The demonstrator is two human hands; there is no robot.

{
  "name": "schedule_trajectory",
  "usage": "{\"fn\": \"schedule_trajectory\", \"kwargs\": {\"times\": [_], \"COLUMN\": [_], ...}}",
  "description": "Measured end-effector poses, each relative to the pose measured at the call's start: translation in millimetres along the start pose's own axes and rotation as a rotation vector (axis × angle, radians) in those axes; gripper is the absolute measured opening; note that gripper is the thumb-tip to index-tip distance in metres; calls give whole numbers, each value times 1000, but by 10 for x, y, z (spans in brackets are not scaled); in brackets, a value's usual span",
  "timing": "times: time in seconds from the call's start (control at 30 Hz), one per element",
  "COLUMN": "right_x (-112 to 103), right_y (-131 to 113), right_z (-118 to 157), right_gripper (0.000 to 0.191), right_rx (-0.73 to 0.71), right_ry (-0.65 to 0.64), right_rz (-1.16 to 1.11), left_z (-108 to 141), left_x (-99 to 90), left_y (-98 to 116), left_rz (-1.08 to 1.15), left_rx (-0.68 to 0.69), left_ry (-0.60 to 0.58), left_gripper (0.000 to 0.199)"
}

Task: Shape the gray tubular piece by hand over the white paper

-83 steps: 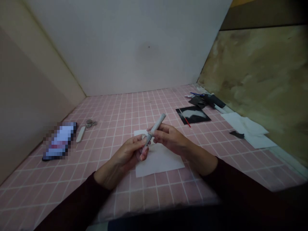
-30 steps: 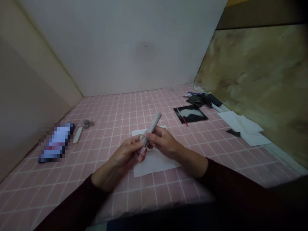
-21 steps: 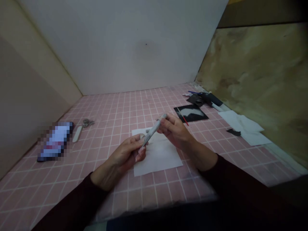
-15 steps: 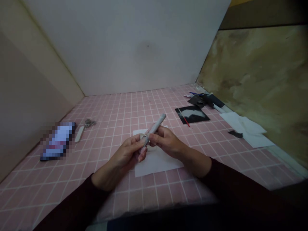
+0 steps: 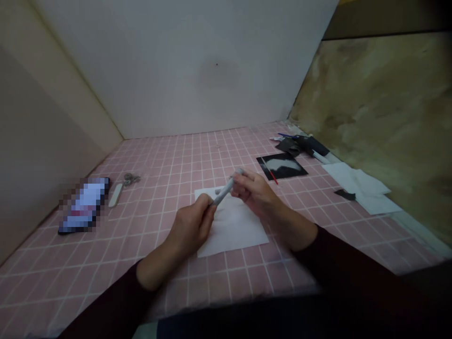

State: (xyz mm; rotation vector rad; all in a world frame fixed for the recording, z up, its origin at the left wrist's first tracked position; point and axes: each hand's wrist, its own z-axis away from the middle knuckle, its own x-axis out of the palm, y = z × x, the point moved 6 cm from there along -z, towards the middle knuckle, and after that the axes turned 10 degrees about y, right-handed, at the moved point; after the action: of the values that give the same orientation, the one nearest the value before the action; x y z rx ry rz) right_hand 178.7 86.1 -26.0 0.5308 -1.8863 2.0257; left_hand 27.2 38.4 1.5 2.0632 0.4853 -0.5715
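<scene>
A slim pale grey stick [image 5: 225, 189] slants up to the right, held above a white sheet of paper [image 5: 235, 230]. My left hand [image 5: 193, 219] is closed in a fist round its lower end. Around the upper end my right hand [image 5: 252, 190] has its fingers bent, thumb and fingertips touching the stick. Beside the stick, near the paper's far edge, shows a small greyish piece [image 5: 218, 191] too small to name. What the stick is made of cannot be told.
To the left are a phone [image 5: 84, 205] with a blurred screen, a white emery-board-like strip [image 5: 116, 195] and small scissors [image 5: 130, 178]. At right lie a black sheet with white dust [image 5: 282, 165], a thin red-ended brush [image 5: 270, 171], dark scraps [image 5: 289, 146] and white papers [image 5: 363, 186].
My right hand has slid up to the stick's upper end. My left hand has turned and closed into a fist at the lower end. More of the paper shows.
</scene>
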Motion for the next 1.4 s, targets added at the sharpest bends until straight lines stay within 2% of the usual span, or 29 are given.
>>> {"fn": "schedule_trajectory", "kwargs": {"times": [0.03, 0.13, 0.2, 0.37, 0.43, 0.5, 0.57, 0.67, 0.77, 0.83, 0.9, 0.97, 1.03, 1.23, 1.33, 1.4], "right_x": [-1, 107, 136, -46, -48, 72, 157, 131, 32, 51, 138, 212, 224, -1, 65, 109], "right_y": [7, 172, 224, -16, -28, 77, 144, 61, -95, -78, 23, 106, 107, -154, -126, -89], "right_z": [3, 66, 82, -45, -40, 17, 68, 48, -2, 11, 63, 111, 112, -29, 9, 51], "right_gripper": [38, 39, 40, 39, 38, 38, 38, 36, 35, 34, 34, 34, 34, 33, 31, 32], "right_rx": [-1, 137, 170, -34, -68, -14, 3, -70, -159, -147, -101, -80, -97, -194, -169, -168], "right_ry": [-1, -128, -158, 19, 25, -104, -177, -141, -76, -120, -217, -284, -287, -63, -151, -182], "right_rz": [-3, 87, 132, 7, 10, 120, 171, 161, 24, 29, 101, 146, 158, 2, 40, 108], "left_z": [2, 7, 7, 14, 21, 21, 17, 13, 33, 53, 62, 61, 60, 75, 73, 66], "left_x": [0, -4, -10, -4, 11, 27, 72, 179, 262, 295, 307, 309, 310, 311, 323, 330], "left_y": [15, 37, 38, 5, -32, -83, -125, -140, -149, -157, -165, -168, -163, -143, -197, -216], "left_rz": [-30, -85, -74, 1, 89, 250, 455, 788, 1020, 1096, 1142, 1175, 1204, 1255, 1214, 1175], "left_rx": [24, 58, 52, -25, -104, -215, -331, -495, -682, -785, -848, -877, -885, -877, -872, -820], "left_ry": [13, 53, 63, 5, -23, -26, -54, -157, -236, -277, -303, -316, -325, -317, -262, -241], "left_gripper": [12, 15, 16, 13, 12, 14, 19, 28, 30, 28, 27, 27, 26, 23, 22, 29]}}
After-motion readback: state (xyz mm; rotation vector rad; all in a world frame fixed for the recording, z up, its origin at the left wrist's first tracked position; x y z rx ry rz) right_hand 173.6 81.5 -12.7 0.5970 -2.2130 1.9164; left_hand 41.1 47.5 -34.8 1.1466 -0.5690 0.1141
